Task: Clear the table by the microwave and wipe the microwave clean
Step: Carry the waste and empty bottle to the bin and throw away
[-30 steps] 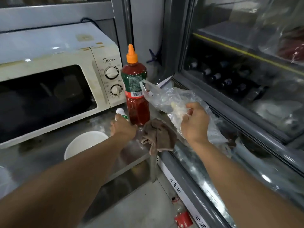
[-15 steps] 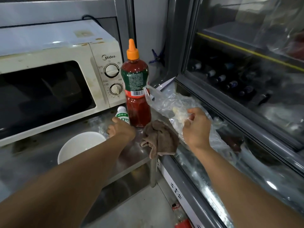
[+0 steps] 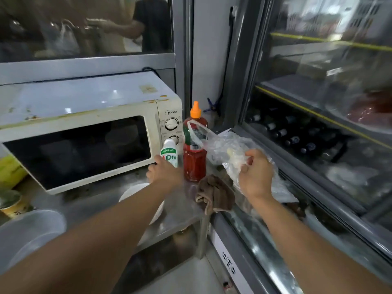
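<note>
A stained white microwave [image 3: 84, 132] stands on the steel table [image 3: 101, 200] with its door closed. My left hand [image 3: 163, 172] grips a small white bottle [image 3: 169, 152] with a green label, lifted in front of the microwave's dials. Right of it stands a red sauce bottle [image 3: 194, 164] with an orange cap. My right hand [image 3: 255, 175] holds a clear plastic bag [image 3: 222, 147] with something pale inside, above the table's right end. A brown rag [image 3: 215, 193] lies crumpled at the table's right edge. A white bowl [image 3: 135, 190] sits under my left forearm.
A glass-door fridge [image 3: 318, 134] with dark bottles runs along the right, close to the table. A yellow paper cup [image 3: 11, 203] and a translucent lid [image 3: 29, 232] sit at the left. A window [image 3: 84, 26] behind the microwave shows a person.
My left hand has lifted the small white bottle off the table. The right hand stays on the plastic bag. The camera has tilted up and back.
</note>
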Action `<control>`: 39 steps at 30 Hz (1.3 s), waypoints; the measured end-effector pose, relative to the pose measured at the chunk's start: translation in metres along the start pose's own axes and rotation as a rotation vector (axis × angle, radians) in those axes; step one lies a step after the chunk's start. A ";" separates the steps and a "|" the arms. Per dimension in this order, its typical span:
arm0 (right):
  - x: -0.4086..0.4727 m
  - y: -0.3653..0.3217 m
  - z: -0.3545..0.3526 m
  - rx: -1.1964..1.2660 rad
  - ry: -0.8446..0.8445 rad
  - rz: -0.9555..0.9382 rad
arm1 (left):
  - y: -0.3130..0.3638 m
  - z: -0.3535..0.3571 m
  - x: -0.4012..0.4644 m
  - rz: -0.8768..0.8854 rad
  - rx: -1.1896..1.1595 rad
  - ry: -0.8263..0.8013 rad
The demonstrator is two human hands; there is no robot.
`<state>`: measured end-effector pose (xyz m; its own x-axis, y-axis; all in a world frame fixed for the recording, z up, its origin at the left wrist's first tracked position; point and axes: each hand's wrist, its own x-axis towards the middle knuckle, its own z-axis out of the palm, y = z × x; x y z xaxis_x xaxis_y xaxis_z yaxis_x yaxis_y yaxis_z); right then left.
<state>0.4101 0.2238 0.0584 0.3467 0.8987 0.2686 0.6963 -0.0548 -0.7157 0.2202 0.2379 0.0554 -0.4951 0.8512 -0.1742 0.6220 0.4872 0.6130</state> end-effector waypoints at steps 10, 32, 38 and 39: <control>-0.088 -0.030 -0.056 -0.064 0.135 0.073 | -0.036 -0.045 -0.078 0.214 -0.154 -0.139; -0.315 -0.016 -0.241 -0.136 0.447 0.405 | -0.066 -0.074 -0.301 0.628 -0.054 -0.523; -0.380 0.003 -0.304 -0.123 0.538 0.483 | -0.067 -0.067 -0.378 0.732 -0.066 -0.596; -0.392 0.006 -0.314 -0.119 0.555 0.493 | -0.068 -0.065 -0.391 0.740 -0.069 -0.615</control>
<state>0.4760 -0.2655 0.1509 0.8801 0.4082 0.2425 0.4301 -0.4692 -0.7713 0.3322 -0.1402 0.1316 0.4248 0.9011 -0.0872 0.6023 -0.2094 0.7703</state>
